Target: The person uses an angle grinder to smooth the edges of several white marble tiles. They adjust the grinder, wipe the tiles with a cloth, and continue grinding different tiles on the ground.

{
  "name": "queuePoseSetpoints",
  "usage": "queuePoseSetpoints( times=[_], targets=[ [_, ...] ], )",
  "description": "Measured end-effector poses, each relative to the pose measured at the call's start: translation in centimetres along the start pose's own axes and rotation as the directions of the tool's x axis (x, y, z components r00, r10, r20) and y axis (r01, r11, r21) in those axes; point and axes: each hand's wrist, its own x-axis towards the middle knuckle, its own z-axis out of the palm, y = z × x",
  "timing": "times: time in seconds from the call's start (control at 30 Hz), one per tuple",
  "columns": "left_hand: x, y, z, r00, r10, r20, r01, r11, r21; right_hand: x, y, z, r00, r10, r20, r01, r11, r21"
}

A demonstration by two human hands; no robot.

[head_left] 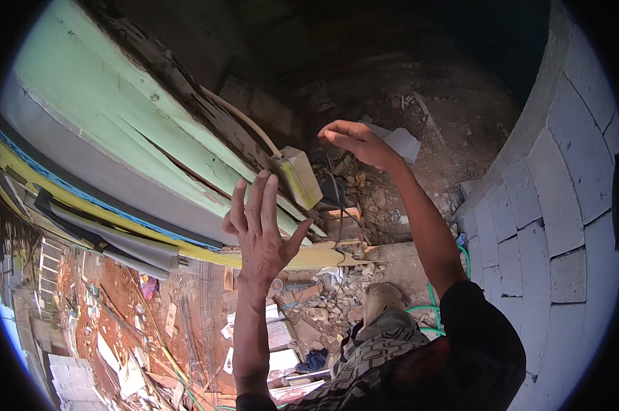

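My left hand (260,229) is raised with its fingers spread, and nothing is in it. Its fingertips are close to pale green painted boards (134,113) and a yellowish box (299,179); whether they touch is unclear. A cream conduit (244,120) runs into the box's top, and dark wires (338,198) hang beside it. Farther right, my right hand (359,142) is held up over a rubble-strewn floor, its fingers stretched out and slightly bent, with no object visible in it. A whitish sheet (402,144) lies on the ground behind that wrist.
A grey block wall (518,240) rises along the right. Green hose (432,298) lies by my feet. Broken bricks and stones (316,312) cover the ground ahead. Planks and debris (145,349) are scattered at lower left. The space beyond my hands is dark.
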Motion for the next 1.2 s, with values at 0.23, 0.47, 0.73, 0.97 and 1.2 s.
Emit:
queuePoseSetpoints(
  times=[0.23, 0.47, 0.73, 0.97, 1.2],
  targets=[
    [4.8, 0.6, 2.6, 0.951, 0.018, 0.309, -0.091, 0.97, 0.224, 5.9, 0.6, -1.6, 0.742, -0.096, 0.664, 0.042, 0.994, 0.096],
    [3.6, -1.1, 4.2, 0.966, 0.036, 0.255, -0.107, 0.957, 0.271, 7.3, -2.3, 0.7, 0.607, -0.107, 0.787, -0.064, 0.981, 0.183],
    [2.7, -1.9, 6.0, 0.981, 0.185, 0.062, -0.195, 0.936, 0.291, 7.8, 5.3, -1.4, 0.615, -0.018, 0.788, -0.298, 0.92, 0.254],
    [2.8, -2.5, 5.1, 0.969, 0.236, 0.075, -0.247, 0.937, 0.248, 7.9, 5.9, -2.0, 0.618, 0.066, 0.783, -0.403, 0.882, 0.244],
    [3.3, -2.4, 5.2, 0.978, 0.172, 0.117, -0.181, 0.981, 0.069, 9.9, 7.3, -5.1, 0.525, 0.051, 0.85, -0.472, 0.848, 0.241]
  ],
)
